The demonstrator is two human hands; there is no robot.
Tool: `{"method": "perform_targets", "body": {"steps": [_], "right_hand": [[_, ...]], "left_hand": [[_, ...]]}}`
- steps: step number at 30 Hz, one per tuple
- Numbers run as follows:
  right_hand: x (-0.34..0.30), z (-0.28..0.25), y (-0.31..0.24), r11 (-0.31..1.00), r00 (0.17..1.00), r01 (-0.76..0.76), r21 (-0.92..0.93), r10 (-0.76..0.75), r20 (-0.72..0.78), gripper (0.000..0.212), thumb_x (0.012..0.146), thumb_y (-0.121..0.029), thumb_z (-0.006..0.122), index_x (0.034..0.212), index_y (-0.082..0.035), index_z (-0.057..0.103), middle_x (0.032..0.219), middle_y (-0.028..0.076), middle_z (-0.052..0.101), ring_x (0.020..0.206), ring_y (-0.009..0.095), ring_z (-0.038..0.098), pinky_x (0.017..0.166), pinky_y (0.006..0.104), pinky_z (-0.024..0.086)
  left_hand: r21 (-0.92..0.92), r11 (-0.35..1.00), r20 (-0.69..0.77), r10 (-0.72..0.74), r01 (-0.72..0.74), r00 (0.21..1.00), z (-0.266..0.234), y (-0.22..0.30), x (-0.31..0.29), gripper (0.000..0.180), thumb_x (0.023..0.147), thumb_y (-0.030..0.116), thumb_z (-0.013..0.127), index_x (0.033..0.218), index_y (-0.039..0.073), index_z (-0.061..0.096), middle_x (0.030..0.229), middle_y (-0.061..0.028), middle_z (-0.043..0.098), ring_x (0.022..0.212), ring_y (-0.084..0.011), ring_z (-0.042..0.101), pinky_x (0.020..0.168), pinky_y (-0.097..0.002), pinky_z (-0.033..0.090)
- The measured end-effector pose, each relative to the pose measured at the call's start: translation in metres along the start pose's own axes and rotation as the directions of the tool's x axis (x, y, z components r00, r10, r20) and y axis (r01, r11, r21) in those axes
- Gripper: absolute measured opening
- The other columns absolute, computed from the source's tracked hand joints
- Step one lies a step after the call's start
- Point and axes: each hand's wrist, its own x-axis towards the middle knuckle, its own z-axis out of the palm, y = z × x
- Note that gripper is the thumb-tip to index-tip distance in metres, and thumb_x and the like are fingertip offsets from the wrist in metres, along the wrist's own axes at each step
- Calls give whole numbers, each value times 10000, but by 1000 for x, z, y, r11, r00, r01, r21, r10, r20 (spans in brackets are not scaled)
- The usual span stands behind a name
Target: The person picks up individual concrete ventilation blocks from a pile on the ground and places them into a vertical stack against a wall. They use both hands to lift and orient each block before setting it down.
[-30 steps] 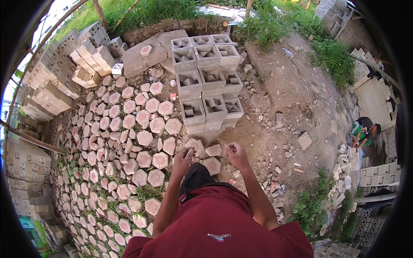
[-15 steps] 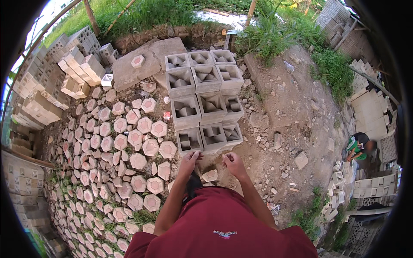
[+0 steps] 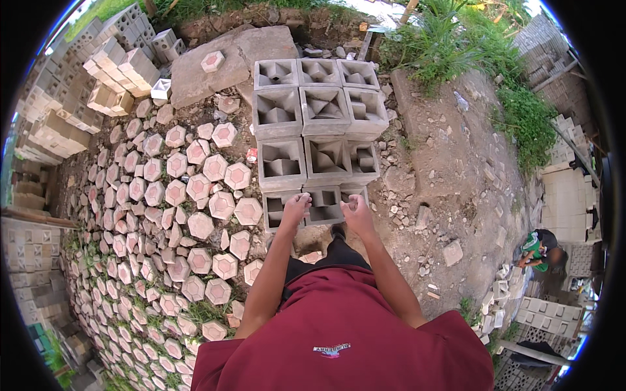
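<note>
My left hand [image 3: 298,207] and my right hand [image 3: 355,210] are raised in front of me, a short gap between them. Both have curled fingers, with thumb and fingertips drawn together. Whether anything small is pinched in either cannot be made out. From this angle they overlap the nearest row of grey hollow concrete blocks [image 3: 324,203], and contact with it cannot be told. Those blocks stand in several rows of three, with angled shapes inside their square openings. A middle block [image 3: 324,104] shows a slanted, star-like inside. My dark shoe [image 3: 338,229] is at the near row's edge.
Hexagonal pavers [image 3: 222,204] with pinkish centres cover the ground at left. Pale blocks [image 3: 120,62] are stacked far left. A cracked slab [image 3: 215,75] lies behind the pavers. Rubble and a loose stone [image 3: 452,253] lie right. A person in green [image 3: 535,251] crouches far right.
My view has shifted, and the blocks appear larger. Both hands now overlap the nearest row rather than sitting just below it. My legs and a shoe have come into sight.
</note>
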Motion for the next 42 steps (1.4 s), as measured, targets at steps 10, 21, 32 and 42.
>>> {"method": "perform_targets", "body": {"steps": [10,21,32,42], "right_hand": [[226,42,114,957,1000,-16,-289,15,-4,815,787,-308,663,1339,61,191,1211,340,473,1138,440,485,996,451,372],[302,28,170,947,886,-81,-310,210,413,813,772,-244,688,1375,38,221,1339,262,419,1211,420,447,978,464,435],[269,-11,160,948,720,-314,-43,268,640,645,724,-24,629,1291,4,323,1165,219,497,956,362,593,579,493,600],[185,-100,188,915,611,275,-296,71,788,562,699,-131,691,1187,49,480,1036,165,621,933,249,620,718,371,524]], "left_hand": [[-473,870,-166,-244,140,955,82,-83,158,917,812,498,647,1448,27,184,1504,-203,147,1389,-341,164,1038,-576,280],[-699,712,-351,-431,74,831,119,-116,223,949,774,304,735,1424,12,109,1482,-183,187,1346,-382,227,970,-656,340],[-483,867,-611,-235,-121,756,92,-166,195,844,846,655,448,1431,70,281,1457,-135,308,1320,-309,312,1028,-533,283],[-812,583,-212,-335,25,918,169,-228,52,623,919,569,400,1322,100,482,1306,-80,520,1158,-220,497,961,-369,389]]}}
